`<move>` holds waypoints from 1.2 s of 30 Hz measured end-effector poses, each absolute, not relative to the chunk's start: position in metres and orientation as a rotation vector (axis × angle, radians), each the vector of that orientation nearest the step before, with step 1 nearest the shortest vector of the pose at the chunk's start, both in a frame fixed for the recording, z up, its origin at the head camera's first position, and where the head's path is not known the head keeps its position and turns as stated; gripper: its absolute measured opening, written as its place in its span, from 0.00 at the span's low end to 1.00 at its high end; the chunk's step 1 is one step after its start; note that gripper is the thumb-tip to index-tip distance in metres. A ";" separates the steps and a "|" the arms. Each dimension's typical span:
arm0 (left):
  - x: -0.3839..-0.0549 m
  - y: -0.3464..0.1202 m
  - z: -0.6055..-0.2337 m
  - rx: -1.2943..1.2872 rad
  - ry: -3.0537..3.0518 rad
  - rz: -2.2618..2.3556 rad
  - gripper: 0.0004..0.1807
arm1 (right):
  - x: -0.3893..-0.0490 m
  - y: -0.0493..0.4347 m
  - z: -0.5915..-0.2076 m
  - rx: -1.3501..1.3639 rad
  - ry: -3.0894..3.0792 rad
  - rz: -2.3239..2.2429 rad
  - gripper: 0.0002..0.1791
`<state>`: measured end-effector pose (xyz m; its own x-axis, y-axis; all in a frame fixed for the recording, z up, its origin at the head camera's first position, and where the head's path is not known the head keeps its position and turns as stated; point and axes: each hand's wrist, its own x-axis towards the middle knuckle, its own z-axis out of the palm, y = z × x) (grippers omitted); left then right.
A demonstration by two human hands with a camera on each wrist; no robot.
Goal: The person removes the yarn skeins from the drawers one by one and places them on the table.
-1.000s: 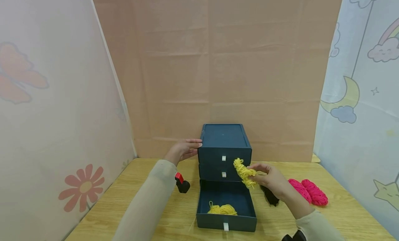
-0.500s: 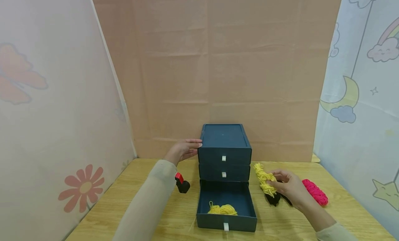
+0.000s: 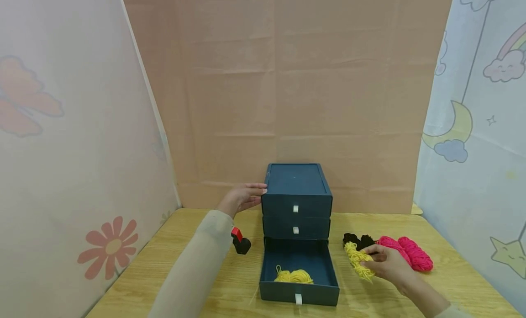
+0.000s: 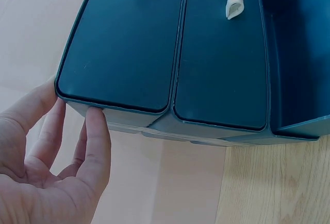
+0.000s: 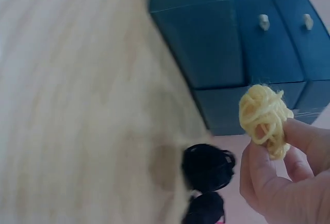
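Note:
A small skein of yellow yarn [image 3: 358, 262] is pinched between the thumb and fingers of my right hand [image 3: 390, 265], right of the dark blue drawer unit [image 3: 296, 206]. The right wrist view shows the same yellow skein [image 5: 264, 118] held above the table. My left hand [image 3: 244, 197] touches the unit's upper left side; in the left wrist view its fingers [image 4: 98, 147] are extended against it. The bottom drawer [image 3: 300, 293] is pulled out, with another yellow yarn skein [image 3: 293, 276] inside. Both upper drawers are closed.
Black yarn [image 3: 357, 241] lies just behind the held skein. Pink yarn skeins [image 3: 416, 254] rest farther right, one partly hidden by my right hand. Everything stands on a wooden table [image 3: 172, 263]. A brown sheet [image 3: 287, 103] hangs behind the unit.
My right hand has carried the yellow skein rightward from in front of the unit, then lower and nearer to me, beside the black yarn. The left hand stays against the unit.

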<state>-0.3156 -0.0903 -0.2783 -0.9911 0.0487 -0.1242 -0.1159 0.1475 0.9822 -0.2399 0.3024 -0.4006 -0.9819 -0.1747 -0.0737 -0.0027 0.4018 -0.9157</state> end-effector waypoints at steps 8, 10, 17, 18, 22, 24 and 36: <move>-0.322 -0.089 -0.274 -0.105 2.267 1.934 0.16 | -0.239 0.303 -0.421 -0.243 2.330 -1.611 0.15; -0.322 -0.089 -0.274 -0.098 2.273 1.930 0.16 | -0.238 0.302 -0.426 -0.213 2.343 -1.597 0.15; -0.321 -0.088 -0.275 -0.127 2.266 1.938 0.15 | -0.236 0.303 -0.436 -0.123 2.429 -1.516 0.16; -0.322 -0.088 -0.275 -0.128 2.263 1.938 0.15 | -0.236 0.304 -0.436 -0.126 2.429 -1.515 0.16; -0.323 -0.088 -0.275 -0.122 2.265 1.935 0.15 | -0.235 0.305 -0.436 -0.153 2.399 -1.532 0.15; -0.323 -0.088 -0.276 -0.125 2.263 1.941 0.15 | -0.234 0.305 -0.436 -0.163 2.386 -1.540 0.14; -0.313 -0.091 -0.278 -0.054 2.280 1.981 0.15 | -0.231 0.304 -0.434 -0.141 2.456 -1.483 0.19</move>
